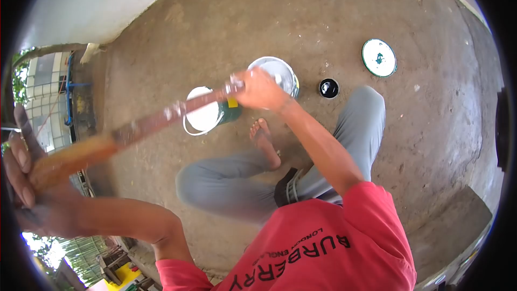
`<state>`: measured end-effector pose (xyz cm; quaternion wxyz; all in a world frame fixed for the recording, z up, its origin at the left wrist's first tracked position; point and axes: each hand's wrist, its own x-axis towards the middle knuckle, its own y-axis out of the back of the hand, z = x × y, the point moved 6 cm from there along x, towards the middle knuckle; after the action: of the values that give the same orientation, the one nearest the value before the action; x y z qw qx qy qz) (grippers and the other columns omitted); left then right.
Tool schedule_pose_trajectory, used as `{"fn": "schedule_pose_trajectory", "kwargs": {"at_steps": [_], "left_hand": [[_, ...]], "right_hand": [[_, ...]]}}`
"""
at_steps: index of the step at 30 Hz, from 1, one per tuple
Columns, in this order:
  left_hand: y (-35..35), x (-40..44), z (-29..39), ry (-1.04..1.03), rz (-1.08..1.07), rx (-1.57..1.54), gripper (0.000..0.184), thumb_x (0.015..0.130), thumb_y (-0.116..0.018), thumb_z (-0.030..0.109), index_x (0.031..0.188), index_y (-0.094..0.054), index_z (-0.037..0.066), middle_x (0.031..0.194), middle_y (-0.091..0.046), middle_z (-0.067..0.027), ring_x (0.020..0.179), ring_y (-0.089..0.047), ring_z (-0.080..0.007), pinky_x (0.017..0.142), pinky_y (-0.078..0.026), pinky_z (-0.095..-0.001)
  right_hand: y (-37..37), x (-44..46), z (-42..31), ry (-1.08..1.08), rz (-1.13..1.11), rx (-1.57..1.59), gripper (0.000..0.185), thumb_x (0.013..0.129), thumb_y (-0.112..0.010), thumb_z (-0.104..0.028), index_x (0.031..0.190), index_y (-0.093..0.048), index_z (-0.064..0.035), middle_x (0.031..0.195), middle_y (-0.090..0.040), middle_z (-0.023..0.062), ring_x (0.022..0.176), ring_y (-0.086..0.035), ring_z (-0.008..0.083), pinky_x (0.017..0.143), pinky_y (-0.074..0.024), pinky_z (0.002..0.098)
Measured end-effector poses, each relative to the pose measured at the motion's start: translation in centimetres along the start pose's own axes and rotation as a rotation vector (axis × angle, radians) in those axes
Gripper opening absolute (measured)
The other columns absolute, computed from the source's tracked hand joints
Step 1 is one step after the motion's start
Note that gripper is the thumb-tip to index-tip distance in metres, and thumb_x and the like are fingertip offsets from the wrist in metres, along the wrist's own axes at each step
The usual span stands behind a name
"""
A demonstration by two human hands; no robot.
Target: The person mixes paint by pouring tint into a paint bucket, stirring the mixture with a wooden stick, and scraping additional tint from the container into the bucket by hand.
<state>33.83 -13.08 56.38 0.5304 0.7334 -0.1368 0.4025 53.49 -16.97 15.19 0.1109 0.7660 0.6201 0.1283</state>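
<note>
A long brown wooden stick (153, 124), flecked with white and paler at its near end, slants across the view. My right hand (261, 90) is closed around its far end, over the rim of an open bucket (295, 78) with pale grey contents. At the far left, my left hand (48, 210) is at the near end, its blurred fingers bent about the wood. Beneath the stick stands a green bucket (230, 112) with a white top and a white wire handle. A small round container (337, 82) of glossy black liquid sits right of the open bucket.
A white round lid (379, 57) with green smears lies on the brown concrete floor (323, 21). My bare foot (263, 139) is close to the buckets, and my grey-trousered knees frame the work area. A pale wall (107, 0) rises at upper left.
</note>
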Motion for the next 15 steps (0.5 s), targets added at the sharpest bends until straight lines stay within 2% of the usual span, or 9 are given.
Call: {"fn": "schedule_pose_trajectory", "kwargs": {"at_steps": [2, 3, 4, 5, 7, 9, 10, 13, 15], "left_hand": [[-2.3, 1.3, 2.7, 0.134, 0.054, -0.566, 0.019, 0.091, -0.068, 0.013, 0.106, -0.066, 0.002, 0.119, -0.069, -0.0087, 0.09, -0.07, -0.0133, 0.086, -0.058, -0.0261], [-2.1, 1.6, 3.4, 0.049, 0.074, -0.532, 0.021, 0.091, -0.069, 0.013, 0.108, -0.064, 0.002, 0.118, -0.069, -0.0088, 0.089, -0.07, -0.0138, 0.084, -0.058, -0.0258], [-1.9, 1.9, 4.1, -0.035, 0.096, -0.497, 0.023, 0.091, -0.069, 0.013, 0.11, -0.063, 0.001, 0.117, -0.069, -0.0089, 0.088, -0.07, -0.0143, 0.083, -0.058, -0.0255], [-0.3, 1.3, 4.1, -0.247, 0.083, -0.102, 0.025, 0.091, -0.07, 0.013, 0.111, -0.062, 0.001, 0.115, -0.069, -0.0087, 0.086, -0.069, -0.0146, 0.081, -0.057, -0.025], [2.2, -0.9, 2.7, -0.64, 0.057, 0.705, 0.029, 0.09, -0.072, 0.012, 0.113, -0.059, 0.0, 0.109, -0.071, -0.0082, 0.083, -0.069, -0.015, 0.077, -0.056, -0.024], [2.3, -1.4, 1.3, -0.66, 0.041, 1.043, 0.03, 0.09, -0.073, 0.014, 0.112, -0.059, 0.0, 0.104, -0.072, -0.0072, 0.081, -0.068, -0.0145, 0.075, -0.055, -0.0236], [1.9, -0.7, 0.7, -0.644, 0.05, 1.093, 0.031, 0.089, -0.074, 0.015, 0.113, -0.06, 0.001, 0.105, -0.071, -0.0069, 0.082, -0.068, -0.0146, 0.075, -0.055, -0.0238], [1.6, 0.5, -0.2, -0.565, 0.088, 1.05, 0.034, 0.087, -0.076, 0.018, 0.114, -0.061, 0.004, 0.106, -0.071, -0.0059, 0.084, -0.069, -0.0149, 0.077, -0.055, -0.0246], [2.0, 0.8, -0.8, -0.526, 0.1, 1.011, 0.036, 0.086, -0.078, 0.021, 0.115, -0.062, 0.006, 0.107, -0.07, -0.0053, 0.086, -0.069, -0.015, 0.078, -0.056, -0.025]], "right_hand": [[-2.0, 1.4, -0.5, 0.048, 0.113, 0.04, 0.022, 0.078, -0.069, -0.025, 0.085, -0.07, -0.0038, 0.082, -0.067, 0.0259, 0.077, -0.064, 0.0456, 0.066, -0.0528, 0.0485], [-2.3, 2.2, -0.9, 0.081, 0.174, 0.051, 0.022, 0.078, -0.069, -0.024, 0.084, -0.07, -0.0034, 0.081, -0.066, 0.0261, 0.077, -0.064, 0.0458, 0.066, -0.0528, 0.0482], [-3.8, 1.1, -1.0, 0.086, 0.062, 0.146, 0.022, 0.078, -0.068, -0.024, 0.083, -0.069, -0.0025, 0.081, -0.066, 0.0249, 0.076, -0.064, 0.0454, 0.066, -0.0526, 0.0479], [-5.4, 0.0, -0.6, 0.112, -0.071, 0.139, 0.021, 0.078, -0.067, -0.023, 0.083, -0.069, -0.0027, 0.08, -0.066, 0.0246, 0.075, -0.063, 0.0453, 0.065, -0.0522, 0.048], [-2.4, -3.1, -0.8, 0.281, -0.149, 0.169, 0.021, 0.079, -0.066, -0.023, 0.084, -0.07, -0.003, 0.079, -0.066, 0.0254, 0.074, -0.063, 0.045, 0.065, -0.0519, 0.0481], [0.9, -0.1, -1.0, 0.082, -0.079, 0.051, 0.022, 0.08, -0.066, -0.024, 0.085, -0.071, -0.0032, 0.079, -0.066, 0.0258, 0.075, -0.064, 0.045, 0.066, -0.0522, 0.0478], [1.8, 0.3, -0.5, -0.03, -0.038, 0.0, 0.022, 0.08, -0.066, -0.024, 0.086, -0.071, -0.0033, 0.079, -0.065, 0.026, 0.075, -0.064, 0.045, 0.066, -0.0523, 0.0477], [-3.4, 2.4, -0.6, 0.088, 0.099, 0.113, 0.024, 0.08, -0.066, -0.026, 0.086, -0.071, -0.003, 0.078, -0.065, 0.0256, 0.076, -0.064, 0.045, 0.067, -0.0529, 0.0474], [-5.3, -0.5, -1.3, 0.174, -0.082, 0.091, 0.027, 0.079, -0.067, -0.028, 0.086, -0.071, -0.002, 0.078, -0.066, 0.0245, 0.077, -0.064, 0.0455, 0.068, -0.0535, 0.0473]]}}
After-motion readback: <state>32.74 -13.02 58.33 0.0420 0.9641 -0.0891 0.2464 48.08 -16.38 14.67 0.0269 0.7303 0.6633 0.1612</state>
